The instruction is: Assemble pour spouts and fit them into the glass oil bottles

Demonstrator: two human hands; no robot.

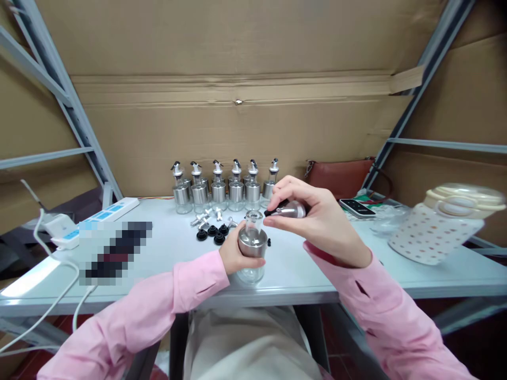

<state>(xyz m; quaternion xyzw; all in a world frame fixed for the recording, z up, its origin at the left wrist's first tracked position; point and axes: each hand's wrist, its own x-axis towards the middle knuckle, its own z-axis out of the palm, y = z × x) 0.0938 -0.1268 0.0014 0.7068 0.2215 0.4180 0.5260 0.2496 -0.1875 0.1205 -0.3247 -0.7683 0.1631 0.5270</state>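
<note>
My left hand (234, 250) is wrapped round a glass oil bottle (252, 240) with a steel sleeve, which stands upright near the table's front edge with its neck uncovered. Just right of that neck, my right hand (312, 216) pinches a silver pour spout (291, 210) with a black tip, lying sideways in the fingers and apart from the bottle. Behind my left hand lie several black stoppers (213, 230) and several loose silver spout parts (217, 212).
Along the cardboard back wall stand rows of oil bottles (218, 195) with spouts fitted. On the left are a power strip (95, 221) with a cable and a blurred dark object (119, 250). A brown bag (340, 177), a black device (356, 208) and a dotted jug (438, 227) occupy the right.
</note>
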